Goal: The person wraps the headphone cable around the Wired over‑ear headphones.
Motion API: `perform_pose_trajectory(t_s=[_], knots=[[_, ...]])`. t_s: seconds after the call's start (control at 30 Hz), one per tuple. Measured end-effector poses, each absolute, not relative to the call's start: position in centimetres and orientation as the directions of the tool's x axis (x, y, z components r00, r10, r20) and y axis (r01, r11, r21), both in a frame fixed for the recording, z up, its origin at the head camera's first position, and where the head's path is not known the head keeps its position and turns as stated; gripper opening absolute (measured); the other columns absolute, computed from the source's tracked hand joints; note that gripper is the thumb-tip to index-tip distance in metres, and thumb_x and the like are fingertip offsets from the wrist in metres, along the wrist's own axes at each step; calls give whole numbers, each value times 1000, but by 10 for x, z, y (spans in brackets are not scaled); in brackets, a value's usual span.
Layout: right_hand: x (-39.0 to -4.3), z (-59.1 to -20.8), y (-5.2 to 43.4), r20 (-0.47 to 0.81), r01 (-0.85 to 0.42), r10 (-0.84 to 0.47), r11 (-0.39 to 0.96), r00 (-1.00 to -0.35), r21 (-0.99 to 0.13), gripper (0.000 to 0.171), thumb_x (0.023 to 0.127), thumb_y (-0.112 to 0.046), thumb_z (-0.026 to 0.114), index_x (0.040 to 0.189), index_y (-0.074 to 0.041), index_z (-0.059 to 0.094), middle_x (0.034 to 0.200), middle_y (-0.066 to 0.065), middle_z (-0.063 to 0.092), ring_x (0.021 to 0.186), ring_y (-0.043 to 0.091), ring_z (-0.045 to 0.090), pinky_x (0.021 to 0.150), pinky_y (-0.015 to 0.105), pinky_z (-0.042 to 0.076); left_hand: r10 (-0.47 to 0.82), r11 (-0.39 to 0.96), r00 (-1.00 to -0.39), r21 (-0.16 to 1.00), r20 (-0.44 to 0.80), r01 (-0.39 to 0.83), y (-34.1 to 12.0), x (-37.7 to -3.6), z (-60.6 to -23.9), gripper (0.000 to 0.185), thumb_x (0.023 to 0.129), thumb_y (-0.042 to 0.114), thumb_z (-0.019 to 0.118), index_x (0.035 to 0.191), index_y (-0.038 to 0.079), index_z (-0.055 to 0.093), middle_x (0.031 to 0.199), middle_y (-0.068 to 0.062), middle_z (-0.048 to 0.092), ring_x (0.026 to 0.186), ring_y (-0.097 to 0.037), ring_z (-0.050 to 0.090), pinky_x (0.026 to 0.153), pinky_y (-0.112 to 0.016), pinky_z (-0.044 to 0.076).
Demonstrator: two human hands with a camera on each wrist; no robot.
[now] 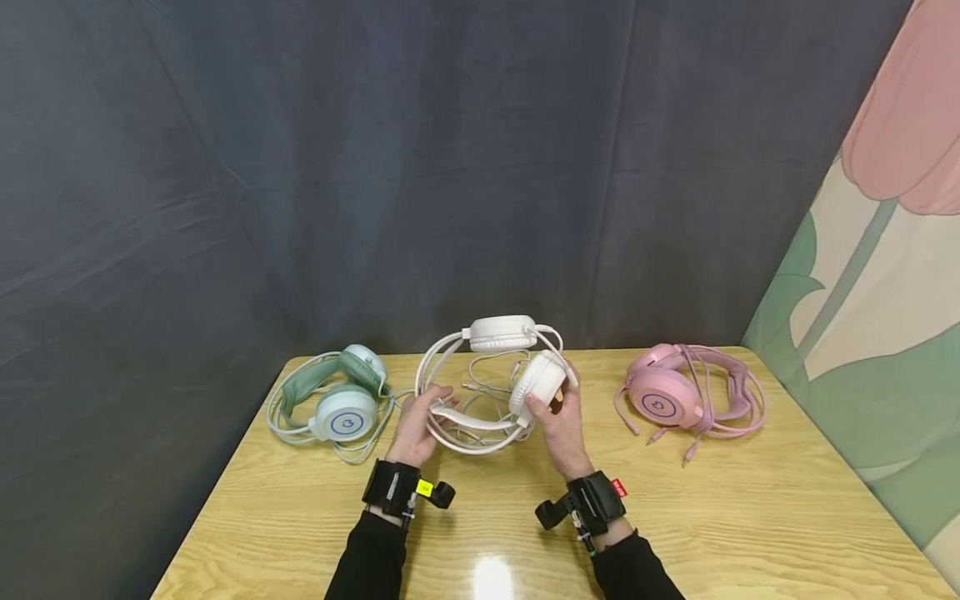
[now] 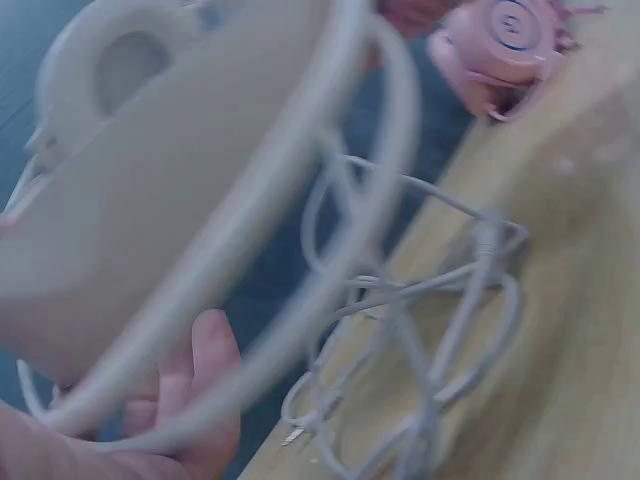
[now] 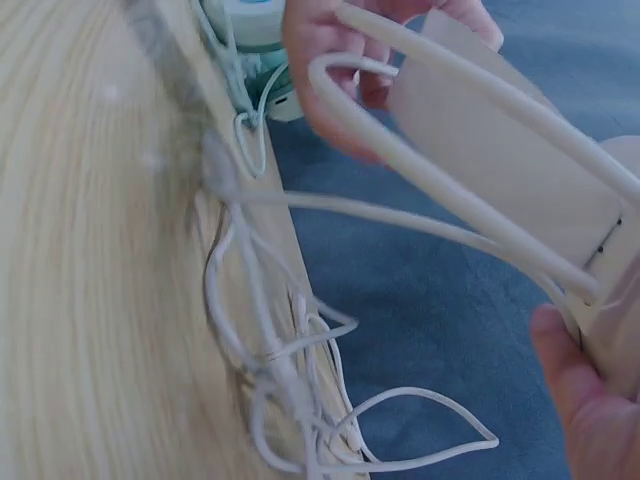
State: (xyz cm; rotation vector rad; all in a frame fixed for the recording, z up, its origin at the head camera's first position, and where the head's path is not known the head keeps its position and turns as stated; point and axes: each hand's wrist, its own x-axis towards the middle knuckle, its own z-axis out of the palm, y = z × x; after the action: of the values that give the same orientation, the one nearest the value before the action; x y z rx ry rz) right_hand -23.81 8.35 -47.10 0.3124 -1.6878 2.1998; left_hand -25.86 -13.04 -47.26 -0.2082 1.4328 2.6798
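Three headsets share the wooden bench [image 1: 300, 500]: a white headset [image 1: 491, 383] in the middle, a green headset [image 1: 337, 400] to its left and a pink headset [image 1: 675, 396] to its right, each well apart from the white one. Both hands are on the white headset, which is lifted off the bench between them and held nearly level, its long axis running across from left to right. The left hand [image 1: 420, 429] has its fingers curled round the wire hoops of the headband at the left end; the left wrist view shows fingertips [image 2: 215, 345] wrapped under the band. The right hand [image 1: 558, 421] grips the front ear cup [image 1: 538, 382] at the right end, thumb against its face and fingers behind it. The second ear cup [image 1: 501, 332] stands up at the back, away from both hands. From the headset a white cable [image 3: 290, 390] hangs down and lies in loose, tangled loops on the bench directly below the band, between the two wrists; neither hand touches it. Judged from how it lies, the cable is about equally near to either hand, straight beneath the headband they hold. Behind the bench hangs a dark blue cloth backdrop [image 1: 375, 167], and a flower-patterned panel [image 1: 885, 250] stands at the right.
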Motion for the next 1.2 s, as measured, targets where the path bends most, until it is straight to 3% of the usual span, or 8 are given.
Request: perform_pose_trajectory(t_s=[0.2,0.27,0.37,0.43,0.57,0.83,1.1,1.2], knots=[[-237,-469,80,341,-391,211,-285,-916,-875,75,81,-1,59,146,-2,24,128,8,43,106,12,55,87,20,51,30,-671,-987,729,-158,-137,-117,-255,-471,12,90,3,47,83,12,43,70,-1,57,67,-13,64,87,-43,56],[-236,-468,79,336,-378,185,-292,-923,-878,74,83,-1,59,147,-2,24,130,8,42,107,11,55,88,20,50,23,-706,-984,694,-175,-140,-115,-254,-471,14,88,4,40,78,13,43,59,4,47,56,-9,54,74,-32,57],[-235,-467,78,325,-340,103,-331,-940,-880,68,91,-7,56,149,-5,22,133,4,41,112,9,54,92,21,49,-28,-749,-981,654,-194,-108,-113,-252,-471,19,84,6,32,69,16,39,53,9,32,43,-5,36,49,-19,38],[-235,-466,77,299,-288,33,-383,-954,-877,60,101,-24,51,151,-9,20,135,1,40,116,8,52,93,22,49,-63,-776,-980,627,-190,-72,-113,-251,-471,21,82,7,29,65,17,37,52,10,24,40,-4,25,42,-18,24],[-239,-467,80,186,-137,-55,-482,-981,-866,58,105,-46,27,155,-18,15,134,-6,42,116,6,51,89,24,47,-81,-808,-982,588,-172,-36,-119,-252,-471,24,85,9,30,62,17,34,52,8,18,42,-5,19,39,-17,21],[-249,-486,87,154,-173,98,-234,-983,-957,37,105,-12,41,139,0,49,95,0,66,63,6,53,53,17,41,-65,-889,-982,458,-175,-23,-130,-248,-466,28,88,7,25,64,15,37,46,8,29,37,-5,29,39,-18,26],[-265,-487,80,89,-148,353,-143,-931,-979,26,96,-4,56,119,3,66,78,0,71,46,5,52,42,15,38,18,-931,-980,354,-199,-89,-123,-246,-461,29,88,5,21,65,12,37,49,7,32,40,-2,27,36,-16,29],[-268,-483,72,128,-128,336,22,-933,-992,24,88,6,54,107,7,69,76,5,69,52,3,51,50,17,42,74,-923,-976,356,-204,-144,-117,-244,-463,29,88,5,21,65,11,38,48,7,32,39,-2,27,35,-16,31]])
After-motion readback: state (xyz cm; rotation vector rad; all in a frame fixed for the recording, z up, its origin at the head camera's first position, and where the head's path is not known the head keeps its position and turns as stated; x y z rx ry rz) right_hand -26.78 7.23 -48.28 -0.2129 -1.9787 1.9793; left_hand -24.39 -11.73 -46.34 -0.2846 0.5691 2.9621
